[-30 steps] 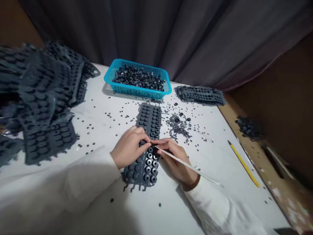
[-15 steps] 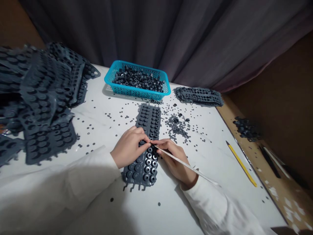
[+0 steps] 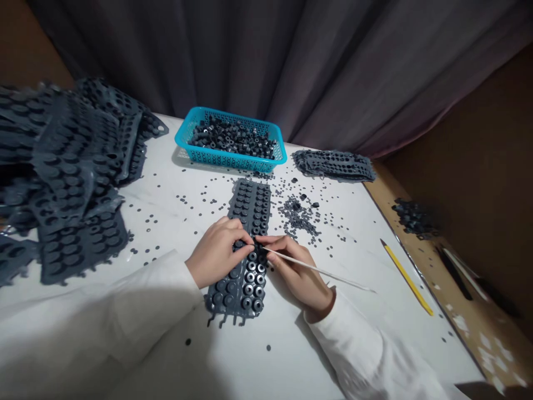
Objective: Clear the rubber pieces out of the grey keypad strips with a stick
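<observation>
A dark grey moulded rubber sheet (image 3: pixel 240 206) with rows of round knobs lies lengthwise before me on the white table. In the near part of its right-hand rows, the knobs show shiny rims and centre holes. My left hand (image 3: pixel 220 248) rests over the sheet's middle, thumb and forefinger pinched together at the knobs; anything between the fingertips is too small to make out. My right hand (image 3: pixel 297 272) grips a thin white stick (image 3: pixel 320 270) whose tip ends at the same spot, close to the left fingertips. The tip itself is partly hidden by the fingers.
Behind the sheet stands a blue basket (image 3: pixel 189 145) of small black rubber pieces. Large knobbed sheets (image 3: pixel 79 161) pile up at left; a stack of perforated strips (image 3: pixel 333 165) lies back right. Small dark discs (image 3: pixel 300 216) are scattered around. A yellow craft knife (image 3: pixel 408 279) lies at right.
The whole view has shifted slightly. Both hands stay at the same part of the sheet; the right fingertips and white stick have tilted a little, and a small gap shows between the hands.
</observation>
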`<control>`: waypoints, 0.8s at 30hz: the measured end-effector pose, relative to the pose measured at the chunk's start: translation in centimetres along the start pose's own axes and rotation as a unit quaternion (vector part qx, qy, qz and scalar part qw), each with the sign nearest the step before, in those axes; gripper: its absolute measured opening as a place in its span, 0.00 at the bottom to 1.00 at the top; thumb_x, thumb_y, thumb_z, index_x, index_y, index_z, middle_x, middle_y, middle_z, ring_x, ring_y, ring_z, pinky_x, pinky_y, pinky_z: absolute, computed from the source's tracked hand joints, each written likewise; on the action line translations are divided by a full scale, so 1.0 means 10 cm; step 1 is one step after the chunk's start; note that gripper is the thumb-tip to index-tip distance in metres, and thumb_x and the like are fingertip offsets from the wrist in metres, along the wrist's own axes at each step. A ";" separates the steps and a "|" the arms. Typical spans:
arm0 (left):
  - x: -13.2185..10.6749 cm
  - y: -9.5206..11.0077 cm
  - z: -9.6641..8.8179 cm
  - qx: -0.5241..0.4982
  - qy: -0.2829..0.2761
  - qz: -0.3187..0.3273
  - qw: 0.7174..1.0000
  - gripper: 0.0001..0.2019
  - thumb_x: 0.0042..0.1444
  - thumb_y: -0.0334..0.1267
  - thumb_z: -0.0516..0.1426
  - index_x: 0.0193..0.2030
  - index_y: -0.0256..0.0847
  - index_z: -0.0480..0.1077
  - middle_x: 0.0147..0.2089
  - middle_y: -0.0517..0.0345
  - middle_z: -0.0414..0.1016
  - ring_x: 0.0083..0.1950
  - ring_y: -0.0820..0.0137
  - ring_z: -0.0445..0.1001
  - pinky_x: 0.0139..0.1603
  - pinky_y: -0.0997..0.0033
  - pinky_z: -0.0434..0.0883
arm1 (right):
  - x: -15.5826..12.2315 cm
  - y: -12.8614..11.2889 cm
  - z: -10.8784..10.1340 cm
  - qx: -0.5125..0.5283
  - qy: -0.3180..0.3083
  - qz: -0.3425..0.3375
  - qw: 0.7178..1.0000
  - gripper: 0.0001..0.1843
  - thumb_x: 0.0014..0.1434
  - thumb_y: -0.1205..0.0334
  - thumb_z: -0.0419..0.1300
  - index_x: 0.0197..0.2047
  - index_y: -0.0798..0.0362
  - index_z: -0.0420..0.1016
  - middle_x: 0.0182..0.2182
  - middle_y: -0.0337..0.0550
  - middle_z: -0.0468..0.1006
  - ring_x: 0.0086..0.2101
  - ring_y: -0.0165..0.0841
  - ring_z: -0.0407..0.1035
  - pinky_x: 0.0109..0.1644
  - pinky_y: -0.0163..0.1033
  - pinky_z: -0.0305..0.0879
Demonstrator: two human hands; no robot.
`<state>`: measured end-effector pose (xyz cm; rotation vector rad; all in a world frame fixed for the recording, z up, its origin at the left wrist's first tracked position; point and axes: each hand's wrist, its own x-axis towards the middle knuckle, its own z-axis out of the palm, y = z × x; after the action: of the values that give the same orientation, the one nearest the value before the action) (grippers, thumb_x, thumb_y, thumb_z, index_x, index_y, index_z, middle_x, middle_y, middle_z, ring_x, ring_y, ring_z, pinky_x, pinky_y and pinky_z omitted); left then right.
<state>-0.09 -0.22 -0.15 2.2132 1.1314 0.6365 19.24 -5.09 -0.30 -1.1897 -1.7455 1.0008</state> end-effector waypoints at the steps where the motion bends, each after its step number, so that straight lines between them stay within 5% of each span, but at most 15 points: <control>1: 0.00 0.00 0.00 0.000 0.000 0.000 1.000 0.04 0.56 0.36 0.58 0.33 0.42 0.73 0.33 0.59 0.67 0.40 0.64 0.65 0.39 0.66 0.62 | 0.00 0.00 -0.01 0.000 -0.007 -0.002 1.000 0.04 0.63 0.61 0.54 0.36 0.51 0.67 0.45 0.49 0.76 0.47 0.36 0.71 0.48 0.42 0.66; 24: 0.00 -0.02 0.01 -0.001 -0.003 0.004 1.000 0.05 0.57 0.37 0.56 0.33 0.42 0.73 0.34 0.58 0.68 0.41 0.64 0.65 0.40 0.65 0.63 | -0.01 0.01 -0.01 -0.037 -0.012 -0.033 0.999 0.03 0.63 0.63 0.54 0.36 0.50 0.67 0.43 0.49 0.77 0.44 0.36 0.72 0.47 0.42 0.66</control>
<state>-0.15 -0.17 -0.30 2.2167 1.1203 0.6345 19.38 -5.09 -0.41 -1.1628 -1.8428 0.9225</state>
